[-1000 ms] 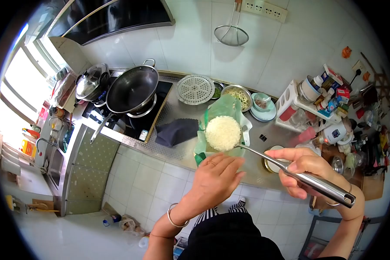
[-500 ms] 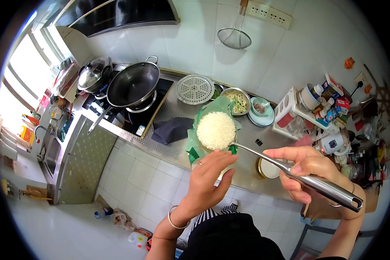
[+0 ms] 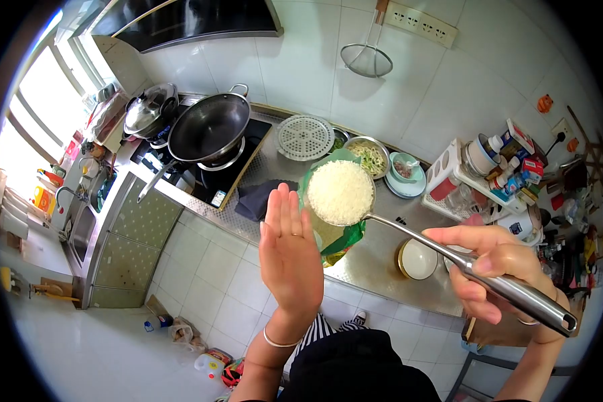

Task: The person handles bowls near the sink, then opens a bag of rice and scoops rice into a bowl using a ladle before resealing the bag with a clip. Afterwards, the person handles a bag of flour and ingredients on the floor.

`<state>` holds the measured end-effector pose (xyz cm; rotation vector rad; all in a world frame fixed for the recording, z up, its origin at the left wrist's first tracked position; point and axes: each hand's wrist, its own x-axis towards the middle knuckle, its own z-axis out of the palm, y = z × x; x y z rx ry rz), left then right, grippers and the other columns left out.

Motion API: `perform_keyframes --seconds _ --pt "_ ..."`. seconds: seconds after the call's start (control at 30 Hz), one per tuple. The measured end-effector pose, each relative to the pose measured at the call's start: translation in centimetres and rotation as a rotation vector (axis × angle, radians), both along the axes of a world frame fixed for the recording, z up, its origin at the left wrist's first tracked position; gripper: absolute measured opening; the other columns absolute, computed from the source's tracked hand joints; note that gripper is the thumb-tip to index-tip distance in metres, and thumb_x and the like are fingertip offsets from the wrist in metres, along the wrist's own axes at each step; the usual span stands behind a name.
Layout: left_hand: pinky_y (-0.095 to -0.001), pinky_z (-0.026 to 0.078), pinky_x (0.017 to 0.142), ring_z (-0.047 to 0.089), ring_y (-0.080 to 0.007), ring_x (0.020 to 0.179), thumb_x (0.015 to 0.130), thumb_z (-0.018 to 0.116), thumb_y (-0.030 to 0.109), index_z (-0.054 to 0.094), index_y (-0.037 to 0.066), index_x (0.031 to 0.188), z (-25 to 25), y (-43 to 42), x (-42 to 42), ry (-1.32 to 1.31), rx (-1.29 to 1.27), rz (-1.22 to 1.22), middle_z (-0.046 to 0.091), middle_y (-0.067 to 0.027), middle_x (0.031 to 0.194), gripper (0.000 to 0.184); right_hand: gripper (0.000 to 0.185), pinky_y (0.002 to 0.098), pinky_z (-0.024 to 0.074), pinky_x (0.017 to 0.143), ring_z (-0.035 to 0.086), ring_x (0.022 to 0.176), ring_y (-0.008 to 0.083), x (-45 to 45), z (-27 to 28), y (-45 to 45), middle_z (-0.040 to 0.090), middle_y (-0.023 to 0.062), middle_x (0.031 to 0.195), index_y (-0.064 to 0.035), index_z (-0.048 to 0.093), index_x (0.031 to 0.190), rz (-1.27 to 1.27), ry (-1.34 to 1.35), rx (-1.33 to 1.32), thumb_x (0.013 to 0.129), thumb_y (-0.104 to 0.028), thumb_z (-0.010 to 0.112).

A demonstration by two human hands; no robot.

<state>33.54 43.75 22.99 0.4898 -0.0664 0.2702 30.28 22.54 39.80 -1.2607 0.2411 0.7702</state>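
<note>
My right hand (image 3: 499, 264) is wrapped round the steel handle of a ladle (image 3: 415, 234). A heaped mound of white rice (image 3: 342, 192) fills the ladle's bowl, which is held level above an open green plastic bag (image 3: 348, 242). The bag's inside is mostly hidden under the ladle. Just left of the bag, my left hand (image 3: 291, 261) is raised with a bare palm up to the camera, its fingers straight and side by side. Nothing is in it. On the counter below the ladle handle is a white bowl (image 3: 420, 260).
A black wok (image 3: 209, 128) and a lidded pot (image 3: 149, 115) stand on the stove at left. Behind the bag are a perforated steamer plate (image 3: 305, 138), a bowl of shredded food (image 3: 368, 158) and a small bowl (image 3: 407, 167). A dark cloth (image 3: 251, 201) lies beside the stove.
My left hand has moved left, away from beneath the ladle, and turned palm up with straight fingers. The ladle of rice stays over the bag, held by my right hand.
</note>
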Motion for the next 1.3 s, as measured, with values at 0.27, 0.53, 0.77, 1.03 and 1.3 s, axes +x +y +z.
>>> perform_keyframes --seconds 0.27,0.53,0.77,1.03,1.3 --pt "-0.0379 0.012 0.114 0.017 -0.0251 0.139 0.099 0.025 0.033 0.015 -0.007 0.141 0.9 -1.9 0.4 0.062 -0.069 -0.126 0.018 -0.0162 0.149 0.059 0.065 0.0265 0.0388 0.033 0.047 0.036 0.0161 -2.3 1.1 -1.3 0.049 0.0099 0.058 0.0139 0.036 0.130 -0.027 -0.010 -0.009 0.071 -0.012 0.046" --pt "-0.0372 0.016 0.113 0.020 -0.0240 0.137 0.099 0.025 0.036 0.013 -0.007 0.142 1.2 -5.6 -0.8 0.041 -0.069 -0.259 0.017 -0.0153 0.150 0.062 0.069 0.0286 0.0419 0.040 0.050 0.041 0.0203 -5.7 1.0 -5.2 0.050 0.0130 0.064 0.0083 0.025 0.138 -0.066 0.016 0.108 0.076 -0.011 0.047" --pt "-0.0441 0.018 0.112 0.026 -0.0291 0.135 0.099 0.023 0.034 0.019 -0.008 0.139 -0.6 -11.2 -1.6 0.076 0.070 -0.321 0.028 -0.0171 0.144 0.058 0.069 0.0291 0.0412 0.040 0.049 0.040 0.0206 -8.6 0.1 -9.7 0.050 0.0125 0.064 0.0095 0.025 0.138 -0.122 0.011 0.088 0.076 -0.011 0.047" --pt "-0.0421 0.024 0.111 0.031 -0.0277 0.132 0.099 0.024 0.036 0.021 -0.008 0.138 -3.9 -18.2 -2.5 0.180 -0.223 -0.530 0.033 -0.0161 0.141 0.059 0.062 0.0266 0.0376 0.032 0.045 0.035 0.0160 -11.5 -1.9 -14.4 0.050 0.0100 0.058 0.0114 0.039 0.130 -0.260 -0.029 -0.015 0.074 -0.012 0.048" --pt "-0.0483 0.022 0.111 0.032 -0.0321 0.132 0.099 0.019 0.039 0.028 -0.005 0.137 -8.1 -23.8 -3.3 0.285 -0.221 -0.584 0.036 -0.0152 0.141 0.059 0.058 0.0247 0.0380 0.037 0.045 0.038 0.0137 -13.2 -5.9 -19.2 0.050 0.0063 0.059 0.0088 0.041 0.131 -0.223 -0.016 -0.102 0.077 -0.014 0.046"
